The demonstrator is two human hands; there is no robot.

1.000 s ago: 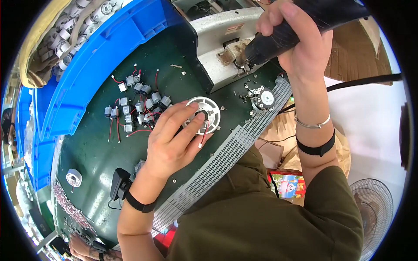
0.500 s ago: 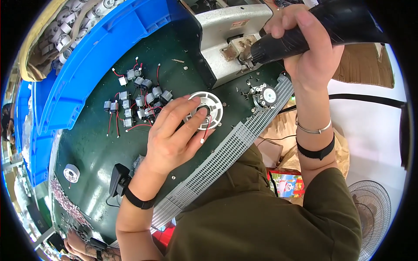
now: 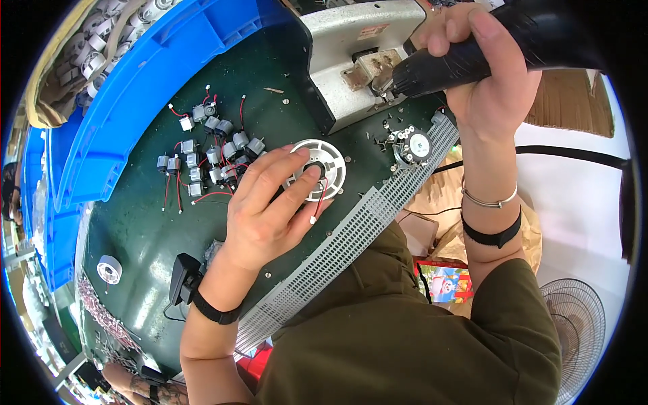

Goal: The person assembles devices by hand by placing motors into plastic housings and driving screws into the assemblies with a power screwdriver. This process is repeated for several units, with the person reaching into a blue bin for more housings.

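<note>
My left hand [image 3: 263, 202] rests over a white round plastic housing [image 3: 333, 165] on the green table, its fingers pressing a small dark part at the centre. A red and a black wire run from that part to a white plug at the housing's near side. My right hand [image 3: 489, 77] grips a black electric screwdriver [image 3: 445, 71], lying almost level. The screwdriver's tip is at the front outlet of a silver screw feeder [image 3: 361, 40]; whether a screw sits on the tip is too small to tell.
Small motors [image 3: 212, 152] with wires lie left of the housing. Loose screws surround a round metal part [image 3: 412, 146] near a white mesh strip [image 3: 324, 256]. A blue bin [image 3: 145, 101] borders the far left. A white ring part [image 3: 109, 269] and a co-worker's hand [image 3: 120, 378] are at left.
The view has shifted slightly. My left hand stays on the housing, and the screwdriver stays at the feeder. The co-worker's hand at lower left has moved a little.
</note>
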